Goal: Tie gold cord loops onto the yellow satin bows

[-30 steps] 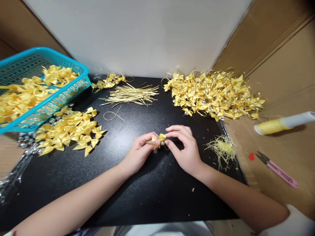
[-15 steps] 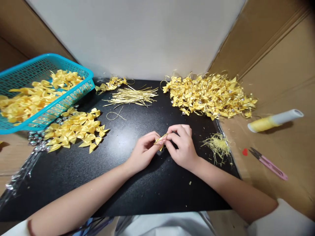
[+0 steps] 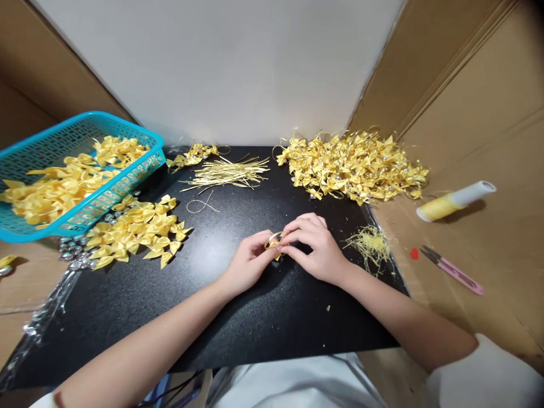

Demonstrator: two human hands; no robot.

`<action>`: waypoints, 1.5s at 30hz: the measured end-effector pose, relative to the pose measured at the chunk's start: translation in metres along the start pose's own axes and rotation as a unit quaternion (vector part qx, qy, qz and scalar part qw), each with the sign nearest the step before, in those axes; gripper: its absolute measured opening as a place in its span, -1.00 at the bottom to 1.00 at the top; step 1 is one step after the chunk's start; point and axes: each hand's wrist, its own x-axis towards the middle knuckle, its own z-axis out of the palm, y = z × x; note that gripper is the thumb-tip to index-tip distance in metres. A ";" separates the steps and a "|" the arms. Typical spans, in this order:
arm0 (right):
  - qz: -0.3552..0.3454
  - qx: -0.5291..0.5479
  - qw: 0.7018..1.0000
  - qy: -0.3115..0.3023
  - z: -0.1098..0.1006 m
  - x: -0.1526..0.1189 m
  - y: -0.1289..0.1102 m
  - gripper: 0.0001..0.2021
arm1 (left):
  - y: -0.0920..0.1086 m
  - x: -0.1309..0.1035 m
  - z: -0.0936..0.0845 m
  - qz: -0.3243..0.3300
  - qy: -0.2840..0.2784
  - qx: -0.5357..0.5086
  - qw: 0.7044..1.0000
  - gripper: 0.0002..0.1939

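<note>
Over the middle of the black table (image 3: 238, 340), my left hand (image 3: 251, 259) pinches a small yellow ribbon bow (image 3: 278, 256) between thumb and fingers. A loop of gold cord (image 3: 272, 240) stands up from the bow. My right hand (image 3: 312, 247) meets the left from the other side, its thumb and fingertips closed on the same bow and cord. Fingers cover most of the bow, so its far side is hidden. Loose yellow bows (image 3: 138, 229) lie to the left of my hands, and a bundle of gold cords (image 3: 232, 171) lies beyond them.
A turquoise basket (image 3: 159, 148) of yellow bows stands at left, beside silver bells (image 3: 76, 249). Finished-looking bows with cord loops (image 3: 352, 164) are heaped at back right. Cord trimmings (image 3: 369, 246), pink snips (image 3: 457, 275), a red heart (image 3: 415, 253) and a tube (image 3: 457, 201) lie at right.
The gold cord at my fingertips now shows as an opened round loop, where it looked narrow before. My right fingers have closed in nearer the left thumb. The whole view has shifted slightly.
</note>
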 end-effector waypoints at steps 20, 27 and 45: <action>0.167 0.355 0.914 0.099 0.005 -0.008 -0.011 -0.87 | -0.004 0.003 -0.005 -0.061 0.041 -0.088 0.993 -0.76; 0.167 0.396 0.894 0.126 -0.025 0.006 -0.023 -0.85 | -0.004 0.007 -0.004 -0.110 0.062 -0.171 0.977 -0.81; 0.102 0.367 0.884 0.270 -0.082 0.019 -0.016 -0.91 | -0.005 0.011 -0.003 -0.138 0.074 -0.154 0.976 -0.73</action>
